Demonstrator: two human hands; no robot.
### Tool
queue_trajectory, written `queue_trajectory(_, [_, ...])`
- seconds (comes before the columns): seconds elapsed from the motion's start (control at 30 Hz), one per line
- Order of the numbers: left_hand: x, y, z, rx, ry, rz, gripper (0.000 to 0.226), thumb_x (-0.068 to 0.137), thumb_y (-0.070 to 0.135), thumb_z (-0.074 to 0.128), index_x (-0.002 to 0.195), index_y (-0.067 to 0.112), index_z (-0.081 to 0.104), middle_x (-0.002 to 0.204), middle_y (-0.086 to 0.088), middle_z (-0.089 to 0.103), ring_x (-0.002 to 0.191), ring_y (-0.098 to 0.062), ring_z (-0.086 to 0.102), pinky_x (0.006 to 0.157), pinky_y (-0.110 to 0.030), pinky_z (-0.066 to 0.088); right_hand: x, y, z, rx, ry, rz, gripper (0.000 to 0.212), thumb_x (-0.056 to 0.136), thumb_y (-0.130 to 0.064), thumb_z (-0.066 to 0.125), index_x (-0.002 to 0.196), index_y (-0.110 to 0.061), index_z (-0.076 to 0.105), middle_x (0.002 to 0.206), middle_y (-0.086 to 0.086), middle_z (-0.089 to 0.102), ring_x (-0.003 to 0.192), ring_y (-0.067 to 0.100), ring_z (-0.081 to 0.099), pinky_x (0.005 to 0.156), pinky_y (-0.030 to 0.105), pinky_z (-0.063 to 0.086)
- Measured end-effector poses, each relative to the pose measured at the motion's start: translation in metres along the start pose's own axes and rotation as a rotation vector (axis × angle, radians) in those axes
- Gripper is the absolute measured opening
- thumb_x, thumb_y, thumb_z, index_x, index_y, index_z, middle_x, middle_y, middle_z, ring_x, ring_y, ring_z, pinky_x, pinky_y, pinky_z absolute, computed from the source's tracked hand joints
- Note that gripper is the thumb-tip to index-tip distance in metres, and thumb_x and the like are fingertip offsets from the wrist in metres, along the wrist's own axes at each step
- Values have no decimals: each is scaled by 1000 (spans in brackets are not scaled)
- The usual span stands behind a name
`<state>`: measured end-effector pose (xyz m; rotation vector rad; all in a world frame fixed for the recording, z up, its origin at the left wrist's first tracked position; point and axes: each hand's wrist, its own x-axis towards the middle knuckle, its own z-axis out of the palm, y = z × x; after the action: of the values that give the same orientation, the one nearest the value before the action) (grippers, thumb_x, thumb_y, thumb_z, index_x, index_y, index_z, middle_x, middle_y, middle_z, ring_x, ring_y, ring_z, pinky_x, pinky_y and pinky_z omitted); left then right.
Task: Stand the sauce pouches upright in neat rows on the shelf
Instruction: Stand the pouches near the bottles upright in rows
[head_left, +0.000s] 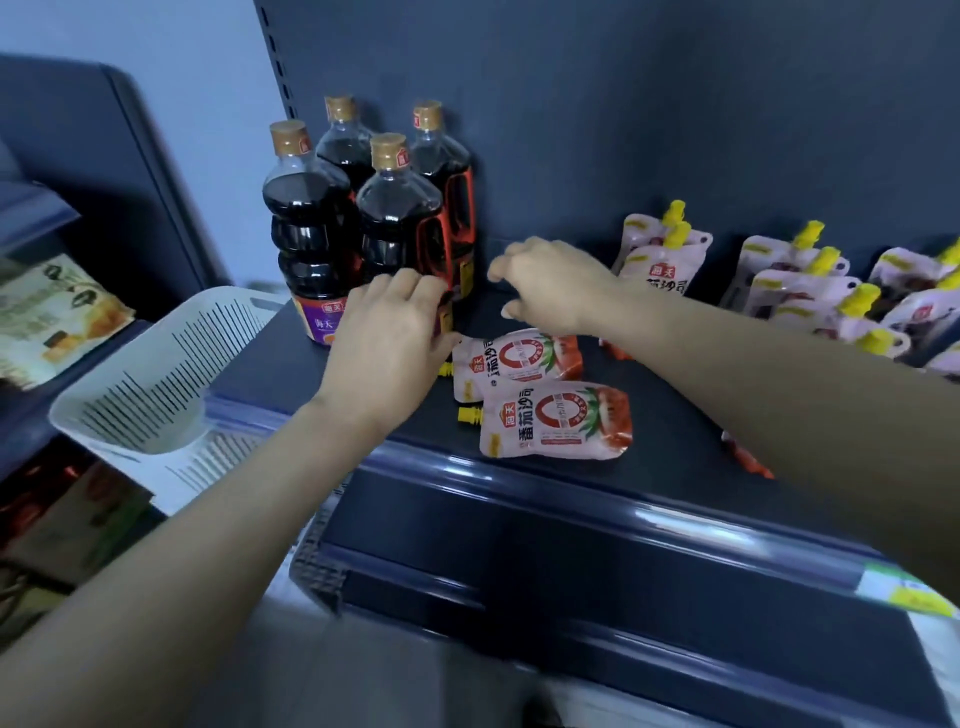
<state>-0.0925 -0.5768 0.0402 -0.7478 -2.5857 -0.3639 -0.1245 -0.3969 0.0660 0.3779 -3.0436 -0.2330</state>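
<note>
Two white-and-red sauce pouches with yellow spouts lie flat on the dark shelf (675, 467): the farther pouch (519, 358) and the nearer pouch (558, 421). My left hand (387, 338) rests at the spout end of the farther pouch, fingers against the front bottle; whether it grips anything is unclear. My right hand (545, 283) hovers above the farther pouch, fingers spread and empty. Two pouches (660, 260) stand upright behind my right arm. Part of another red pouch (748, 460) pokes out under my right forearm.
Several dark soy sauce bottles (374, 223) stand at the shelf's left end. Several upright pouches (841, 291) with yellow spouts fill the right side. A white slotted basket (150, 379) sits left of the shelf. The shelf's price rail (597, 499) runs along its front edge.
</note>
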Motion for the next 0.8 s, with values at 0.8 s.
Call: queue_trajectory(0.8, [-20, 29, 69, 154, -303, -158, 34, 87, 29, 57, 114, 7, 55, 110, -11, 59, 103, -32, 52, 86, -35, 34, 68, 15, 91, 250, -446, -167, 54, 75, -29, 76, 120, -7, 57, 117, 13, 63, 102, 29, 62, 89, 40, 54])
